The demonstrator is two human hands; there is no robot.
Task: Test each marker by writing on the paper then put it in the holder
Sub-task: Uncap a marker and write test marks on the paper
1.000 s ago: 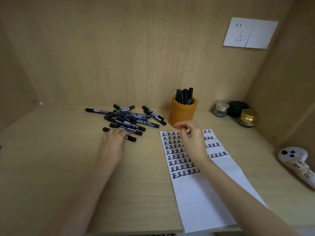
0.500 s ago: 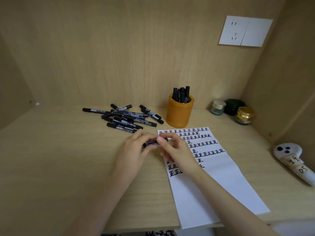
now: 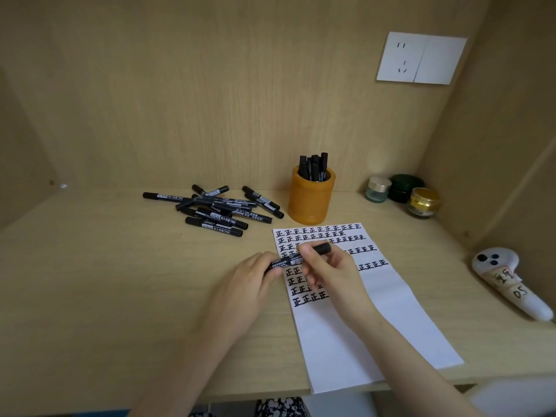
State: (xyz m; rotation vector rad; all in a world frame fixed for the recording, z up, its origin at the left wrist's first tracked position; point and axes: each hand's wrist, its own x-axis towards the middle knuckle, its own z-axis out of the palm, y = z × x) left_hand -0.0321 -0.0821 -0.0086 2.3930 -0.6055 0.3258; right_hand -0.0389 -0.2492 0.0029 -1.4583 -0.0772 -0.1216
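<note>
Black marker (image 3: 293, 260) horizontal over marked paper (image 3: 361, 320); orange holder (image 3: 311, 203) upright behind.

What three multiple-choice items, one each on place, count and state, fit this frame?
1. Where does the holder stand?
A. between the loose markers and the jars
B. left of those markers
C. at the front edge
2. How many jars are there?
A. two
B. three
C. five
3. The marker over the paper is:
A. lying untouched
B. standing in the holder
C. gripped by the left hand and the right hand
Answers:
1 A: it sits right of the loose markers and left of the jars.
2 B: a clear, a dark green and a gold one show.
3 C: fingers of both hands curl round it.
</note>
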